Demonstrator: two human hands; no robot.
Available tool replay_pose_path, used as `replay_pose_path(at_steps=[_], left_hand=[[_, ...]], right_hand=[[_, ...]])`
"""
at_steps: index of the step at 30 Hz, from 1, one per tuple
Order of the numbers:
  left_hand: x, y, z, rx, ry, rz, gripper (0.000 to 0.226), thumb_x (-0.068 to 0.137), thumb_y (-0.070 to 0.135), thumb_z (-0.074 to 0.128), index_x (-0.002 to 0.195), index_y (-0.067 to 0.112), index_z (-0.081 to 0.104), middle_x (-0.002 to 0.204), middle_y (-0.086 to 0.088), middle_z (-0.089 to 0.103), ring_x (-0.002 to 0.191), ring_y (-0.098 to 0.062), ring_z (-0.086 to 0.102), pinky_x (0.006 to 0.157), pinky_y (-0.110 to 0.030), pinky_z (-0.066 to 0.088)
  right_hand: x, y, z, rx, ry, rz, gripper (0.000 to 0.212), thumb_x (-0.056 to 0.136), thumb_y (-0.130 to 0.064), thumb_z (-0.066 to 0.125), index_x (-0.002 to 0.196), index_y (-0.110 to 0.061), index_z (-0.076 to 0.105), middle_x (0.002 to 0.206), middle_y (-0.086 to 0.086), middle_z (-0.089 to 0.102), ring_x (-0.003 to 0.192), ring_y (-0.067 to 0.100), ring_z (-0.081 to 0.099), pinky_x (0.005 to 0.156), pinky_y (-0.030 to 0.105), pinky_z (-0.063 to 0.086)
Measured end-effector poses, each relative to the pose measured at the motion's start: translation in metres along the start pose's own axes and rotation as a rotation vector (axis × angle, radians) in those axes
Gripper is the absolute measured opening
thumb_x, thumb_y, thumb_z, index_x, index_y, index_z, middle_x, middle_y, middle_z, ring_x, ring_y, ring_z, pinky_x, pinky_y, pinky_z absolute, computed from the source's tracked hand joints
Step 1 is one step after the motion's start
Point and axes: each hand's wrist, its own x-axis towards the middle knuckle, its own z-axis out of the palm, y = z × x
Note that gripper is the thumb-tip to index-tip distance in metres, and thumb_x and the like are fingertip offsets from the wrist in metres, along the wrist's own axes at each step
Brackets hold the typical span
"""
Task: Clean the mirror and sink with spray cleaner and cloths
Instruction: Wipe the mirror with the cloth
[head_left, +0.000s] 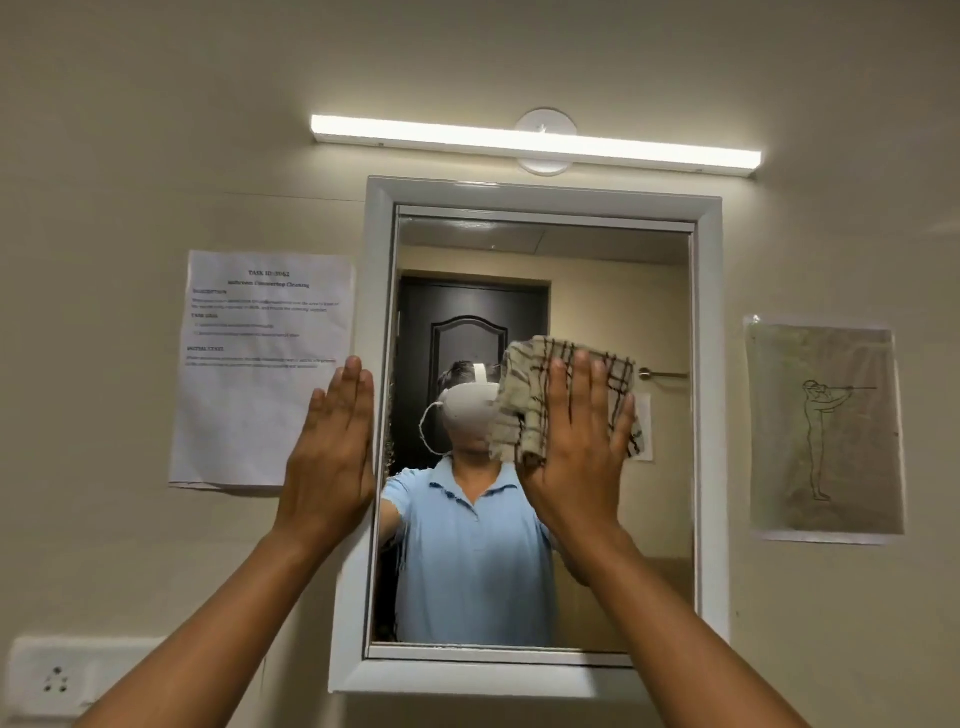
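Beige wall (130, 156) fills our view, with a lit tube light (535, 143) mounted above a white-framed mirror (670, 519). We see a printed sheet (249, 415) of text stuck to the wall left of the mirror, its words too blurred to read beyond a heading, and a taped paper with a line drawing (826, 431) of a standing figure to the right. Low in the left corner sits a white socket plate (57, 680). Our right hand (576, 457) is raised flat against the glass, fingers straight and slightly spread, pressing a beige checked cloth (524, 410) with dark stripes onto the mirror; the cloth bunches out above and to the left of the fingers and a corner hangs past them on the right. So that hand is spread wide, pinning the cloth with the palm rather than curling round it. Our left hand (332, 452) is also flat, fingers straight and close together, laid against the left edge of the mirror frame where it meets the wall, holding nothing. Both forearms reach up from the lower corners of the view. Reflected in the glass we see a person in a light blue collared shirt (467, 561) wearing a white headset (470, 410), a dark panelled door (467, 322) behind, and a metal rail (665, 373) on the far wall. The sink and the spray cleaner lie outside our view.
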Motion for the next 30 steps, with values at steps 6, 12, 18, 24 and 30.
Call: replay_pose_path(at_steps=[6,12,18,24,30], left_hand=[[-0.001,0.0,-0.002,-0.026,0.0,0.003,0.077,0.083,0.0,0.039,0.155,0.003,0.013,0.164,-0.016,0.01,0.153,-0.027,0.011,0.123,-0.048,0.018],[-0.003,0.002,-0.003,-0.069,0.005,-0.008,0.067,0.088,0.006,0.035,0.153,0.001,0.023,0.161,-0.02,0.02,0.151,-0.029,0.017,0.123,-0.046,0.016],[-0.018,0.008,-0.006,-0.172,0.048,-0.048,0.055,0.096,0.023,0.033,0.145,-0.001,0.04,0.153,-0.026,0.035,0.148,-0.023,0.014,0.123,-0.041,0.014],[-0.042,-0.002,-0.001,-0.136,-0.042,0.058,0.073,0.096,0.037,0.042,0.156,0.008,0.013,0.163,-0.019,0.01,0.152,-0.03,0.01,0.122,-0.051,0.012],[-0.049,0.001,0.002,-0.007,-0.073,0.082,0.071,0.098,0.029,0.04,0.156,0.003,0.007,0.164,-0.018,0.005,0.153,-0.03,0.007,0.122,-0.054,0.013]], right_hand=[[0.091,-0.075,-0.001,0.017,-0.019,-0.074,0.09,0.078,-0.06,0.015,0.156,-0.017,0.002,0.164,0.009,-0.005,0.151,0.026,-0.01,0.118,0.058,-0.005],[0.084,-0.116,0.013,0.024,-0.063,-0.197,0.088,0.078,-0.055,0.009,0.156,-0.016,0.0,0.164,0.009,-0.008,0.15,0.025,-0.012,0.117,0.059,-0.009],[0.018,-0.121,0.04,0.007,-0.047,-0.255,0.084,0.092,-0.06,0.038,0.156,-0.014,0.009,0.164,0.009,0.002,0.151,0.024,-0.004,0.118,0.059,-0.001],[-0.042,-0.104,0.038,0.035,-0.165,-0.344,0.075,0.096,-0.058,0.021,0.156,-0.014,0.01,0.164,0.008,0.002,0.151,0.023,-0.004,0.118,0.06,0.005],[-0.058,-0.05,0.026,-0.03,-0.173,-0.516,0.073,0.095,-0.056,0.038,0.154,-0.016,0.022,0.163,0.006,0.013,0.152,0.021,0.003,0.119,0.058,0.009]])
